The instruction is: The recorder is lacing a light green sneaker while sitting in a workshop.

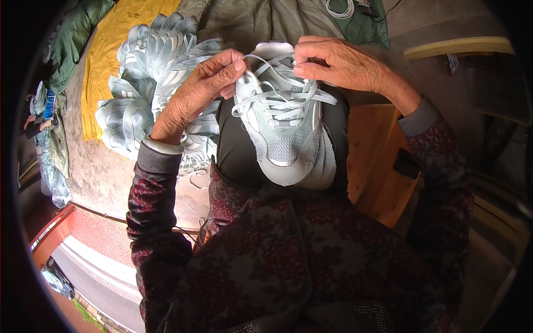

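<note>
A pale grey-green shoe upper (284, 141) lies across my lap, its toe toward me and no sole visible on it. A flat pale shoelace (286, 115) crosses its lower eyelets, with loose loops at the sides. At the left edge of the upper's opening, my left hand (214, 80) pinches the lace between thumb and forefinger. My right hand (336, 62) is closed at the opposite eyelet edge, fingertips pressed together on the lace; its tip is hidden there. The pale tongue (275, 50) stands up between both hands. Another upper (326, 161) shows underneath on the right.
Many similar uppers (161, 66) are piled on the floor to the left, beside a yellow cloth (105, 50). A wooden stool or board (375, 155) with a dark phone-like object (407, 163) is at my right. A white coiled cable (338, 8) lies at the back.
</note>
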The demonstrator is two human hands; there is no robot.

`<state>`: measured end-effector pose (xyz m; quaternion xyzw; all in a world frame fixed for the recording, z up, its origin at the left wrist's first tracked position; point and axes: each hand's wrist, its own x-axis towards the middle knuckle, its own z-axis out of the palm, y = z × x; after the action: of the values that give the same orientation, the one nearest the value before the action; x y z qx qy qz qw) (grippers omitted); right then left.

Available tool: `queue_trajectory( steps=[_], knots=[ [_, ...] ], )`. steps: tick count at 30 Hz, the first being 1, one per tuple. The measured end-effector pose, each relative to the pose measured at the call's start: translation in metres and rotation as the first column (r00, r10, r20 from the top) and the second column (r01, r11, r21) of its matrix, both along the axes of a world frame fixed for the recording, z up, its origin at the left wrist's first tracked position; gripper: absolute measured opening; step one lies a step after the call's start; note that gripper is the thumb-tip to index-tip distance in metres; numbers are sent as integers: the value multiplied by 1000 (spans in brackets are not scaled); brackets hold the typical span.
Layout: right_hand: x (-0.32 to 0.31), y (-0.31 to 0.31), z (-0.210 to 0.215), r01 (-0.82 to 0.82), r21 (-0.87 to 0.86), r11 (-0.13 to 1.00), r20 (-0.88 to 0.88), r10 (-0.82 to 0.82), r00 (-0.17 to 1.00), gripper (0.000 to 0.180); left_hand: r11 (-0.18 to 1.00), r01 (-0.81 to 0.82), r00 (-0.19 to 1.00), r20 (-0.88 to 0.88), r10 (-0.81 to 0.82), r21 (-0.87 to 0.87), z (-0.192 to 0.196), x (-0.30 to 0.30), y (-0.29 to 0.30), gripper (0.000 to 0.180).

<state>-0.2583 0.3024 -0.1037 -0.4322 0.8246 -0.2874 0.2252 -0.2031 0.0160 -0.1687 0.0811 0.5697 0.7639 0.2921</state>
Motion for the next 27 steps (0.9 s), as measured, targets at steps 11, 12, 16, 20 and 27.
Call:
queue_trajectory(
  steps=[11,12,16,20,27],
  knots=[
    [-1,-3,-6,41,-29,999,53,-39,998,39,996,-12,999,-37,9,-85,4,1,0,28],
    [0,-4,-5,35,-29,999,54,-33,998,39,995,-13,999,-49,8,-98,5,1,1,30],
    [7,-4,-1,-1,-2,1000,100,2,995,40,994,-32,997,-79,23,-106,3,5,2,33],
    [8,-2,1,4,38,999,129,-8,992,32,994,-8,989,-145,-7,-106,-3,4,4,36],
    [11,1,2,55,10,998,196,-55,979,43,977,-130,959,-273,80,-170,3,25,5,51]
  ],
)
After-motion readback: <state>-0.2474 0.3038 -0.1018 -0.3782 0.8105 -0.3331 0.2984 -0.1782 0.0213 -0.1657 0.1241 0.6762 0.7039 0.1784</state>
